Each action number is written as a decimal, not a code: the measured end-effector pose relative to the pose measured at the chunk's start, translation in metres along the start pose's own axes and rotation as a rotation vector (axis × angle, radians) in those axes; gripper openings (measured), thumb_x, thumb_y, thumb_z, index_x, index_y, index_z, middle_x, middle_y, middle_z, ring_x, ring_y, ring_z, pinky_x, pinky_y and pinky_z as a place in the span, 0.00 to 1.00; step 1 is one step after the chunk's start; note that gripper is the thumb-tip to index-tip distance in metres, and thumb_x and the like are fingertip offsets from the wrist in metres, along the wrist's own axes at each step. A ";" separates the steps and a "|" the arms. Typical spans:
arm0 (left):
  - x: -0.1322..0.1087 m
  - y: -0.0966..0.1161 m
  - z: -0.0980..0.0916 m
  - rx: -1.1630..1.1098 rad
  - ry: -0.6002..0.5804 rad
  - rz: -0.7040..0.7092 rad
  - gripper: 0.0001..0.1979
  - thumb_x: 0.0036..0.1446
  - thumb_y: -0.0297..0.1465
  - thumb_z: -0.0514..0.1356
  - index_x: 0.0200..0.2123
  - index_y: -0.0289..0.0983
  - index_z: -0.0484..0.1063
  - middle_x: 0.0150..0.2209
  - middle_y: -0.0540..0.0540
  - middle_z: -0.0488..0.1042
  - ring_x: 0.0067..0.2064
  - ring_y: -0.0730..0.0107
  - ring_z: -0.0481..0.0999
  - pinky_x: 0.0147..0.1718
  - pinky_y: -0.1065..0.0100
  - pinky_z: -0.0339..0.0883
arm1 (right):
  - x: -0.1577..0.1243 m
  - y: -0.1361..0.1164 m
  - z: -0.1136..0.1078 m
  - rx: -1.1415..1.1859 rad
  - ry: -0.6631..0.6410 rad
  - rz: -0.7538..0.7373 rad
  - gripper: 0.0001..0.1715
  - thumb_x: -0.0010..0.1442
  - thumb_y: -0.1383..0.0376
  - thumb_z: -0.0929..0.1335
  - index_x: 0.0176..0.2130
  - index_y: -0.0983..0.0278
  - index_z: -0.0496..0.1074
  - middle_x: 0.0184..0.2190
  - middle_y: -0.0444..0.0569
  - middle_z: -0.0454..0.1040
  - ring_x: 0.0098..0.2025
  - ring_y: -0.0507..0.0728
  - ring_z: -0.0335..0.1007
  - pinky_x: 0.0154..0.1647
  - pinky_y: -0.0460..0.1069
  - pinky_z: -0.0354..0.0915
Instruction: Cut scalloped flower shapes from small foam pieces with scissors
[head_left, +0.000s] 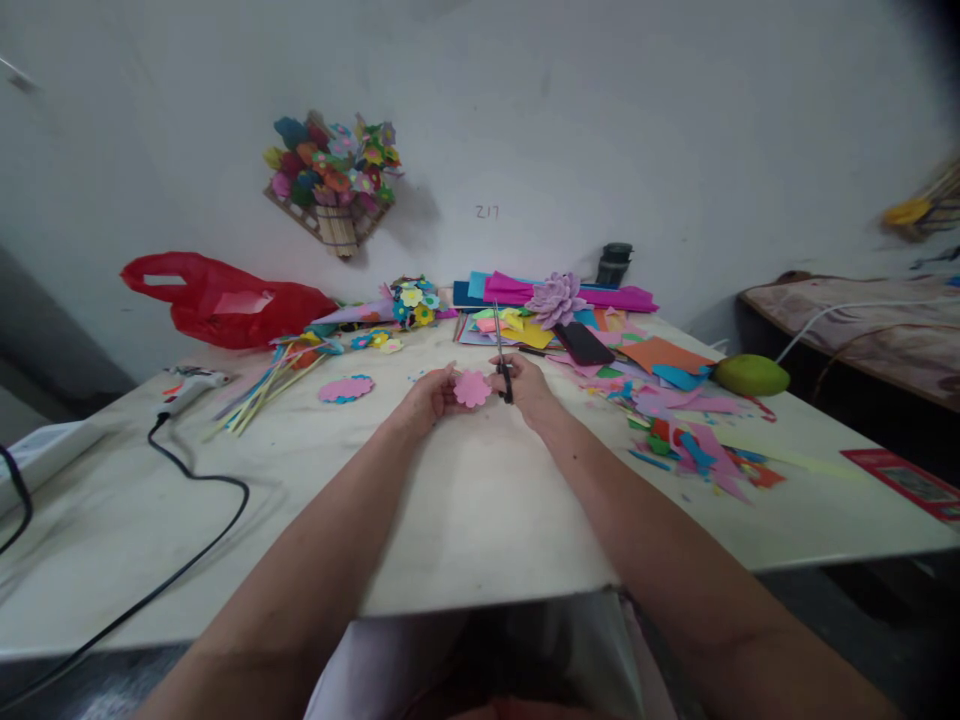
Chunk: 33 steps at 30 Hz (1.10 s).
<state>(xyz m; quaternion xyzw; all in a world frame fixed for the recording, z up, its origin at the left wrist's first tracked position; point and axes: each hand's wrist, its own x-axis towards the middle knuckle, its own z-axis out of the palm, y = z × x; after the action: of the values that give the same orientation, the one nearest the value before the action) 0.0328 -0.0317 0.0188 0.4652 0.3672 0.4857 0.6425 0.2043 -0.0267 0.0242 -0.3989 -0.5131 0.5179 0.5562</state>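
Observation:
Near the middle of the table, my left hand [437, 393] pinches the edge of a pink flower cutout [472, 388] with a scalloped rim. My right hand [525, 384] is closed around the dark handles of a pair of scissors [505, 380], whose blades point up and away from me. The scissors are just right of the cutout; whether they touch it I cannot tell. To the left of my left hand, pink and blue scalloped cutouts [346, 389] lie overlapped on the table.
A glue gun [191, 392] with a black cord lies at left, beside a red plastic bag [225, 305]. Coloured sheets [551, 333], a phone [584, 344] and a lilac flower [556, 299] sit at the back. Paper scraps [705, 450] and a green fruit [752, 375] are at right.

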 end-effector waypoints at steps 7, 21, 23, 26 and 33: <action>0.001 -0.007 0.000 0.086 -0.013 0.078 0.15 0.35 0.29 0.70 0.31 0.32 0.76 0.28 0.43 0.77 0.29 0.68 0.75 0.33 0.64 0.72 | -0.001 0.000 0.002 -0.032 0.012 0.027 0.26 0.33 0.62 0.74 0.35 0.63 0.67 0.20 0.38 0.67 0.22 0.49 0.64 0.22 0.44 0.58; -0.001 -0.004 0.001 0.087 0.113 0.177 0.16 0.33 0.34 0.72 0.25 0.31 0.73 0.25 0.45 0.75 0.26 0.72 0.73 0.31 0.67 0.69 | -0.006 0.003 0.004 -0.127 -0.114 0.065 0.24 0.39 0.62 0.74 0.37 0.63 0.67 0.16 0.40 0.68 0.19 0.51 0.66 0.15 0.42 0.47; -0.002 -0.003 0.001 0.080 0.113 0.198 0.17 0.34 0.35 0.72 0.26 0.31 0.73 0.26 0.45 0.75 0.27 0.71 0.74 0.33 0.66 0.70 | -0.006 0.003 0.001 -0.134 -0.132 0.088 0.22 0.41 0.62 0.74 0.37 0.64 0.67 0.18 0.42 0.70 0.19 0.51 0.67 0.13 0.42 0.45; -0.003 -0.002 0.000 0.055 0.115 0.213 0.19 0.35 0.36 0.72 0.27 0.31 0.72 0.26 0.45 0.75 0.29 0.69 0.76 0.35 0.64 0.71 | -0.006 0.002 -0.003 -0.121 -0.179 0.129 0.19 0.44 0.62 0.73 0.35 0.64 0.67 0.20 0.44 0.72 0.18 0.50 0.68 0.12 0.42 0.46; -0.001 -0.001 0.000 0.004 0.165 0.224 0.22 0.31 0.37 0.74 0.28 0.31 0.72 0.27 0.45 0.76 0.29 0.67 0.77 0.35 0.64 0.72 | -0.008 0.000 -0.011 -0.179 -0.342 0.149 0.16 0.52 0.55 0.70 0.33 0.65 0.68 0.18 0.41 0.69 0.14 0.45 0.60 0.10 0.41 0.44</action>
<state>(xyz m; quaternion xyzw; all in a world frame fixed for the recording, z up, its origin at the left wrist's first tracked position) 0.0330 -0.0329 0.0177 0.4630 0.3656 0.5903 0.5509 0.2156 -0.0337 0.0214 -0.3899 -0.6131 0.5703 0.3832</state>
